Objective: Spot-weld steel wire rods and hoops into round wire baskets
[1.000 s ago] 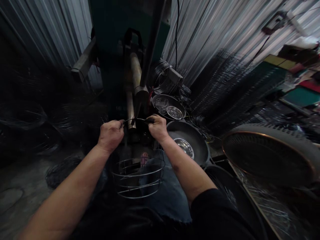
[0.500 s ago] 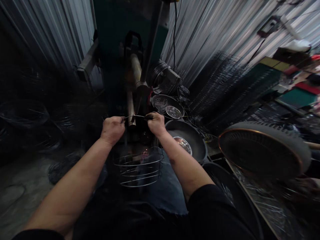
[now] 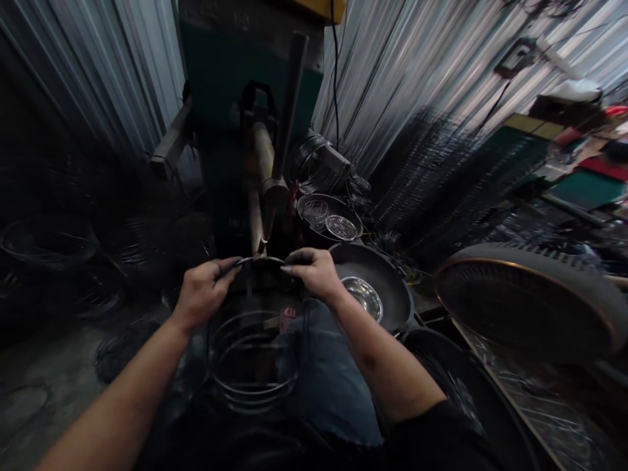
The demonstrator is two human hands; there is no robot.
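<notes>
View: head camera, looking down past both forearms at a seated person's lap and a machine.

Left hand point(image 3: 203, 292): fingers and thumb pinch the left end of the curved wire point(image 3: 262, 260), clenched firmly.

Right hand point(image 3: 314, 272): fingertips and thumb grasp the wire's right part, also closed on it.

Curved wire: a thin, dark arc spanning between the hands, just in front of the lower brass-coloured rod point(image 3: 254, 219) of the green upright machine point(image 3: 230, 85).

Wire basket point(image 3: 250, 363): stacked metal rings below the hands, resting over the denim lap point(image 3: 328, 373), apart from the curved wire.

Right of the hands: a black pan point(image 3: 387, 288) holds a steel bowl point(image 3: 363, 298). Just beyond it, a second dark pan point(image 3: 314, 226) holds small round wire pieces.

Behind: a wire coil point(image 3: 318, 157) sits beside the machine, against a corrugated metal wall point(image 3: 392, 65).

Far right: a large round pan with a copper-coloured rim point(image 3: 524, 304) stands tilted.
</notes>
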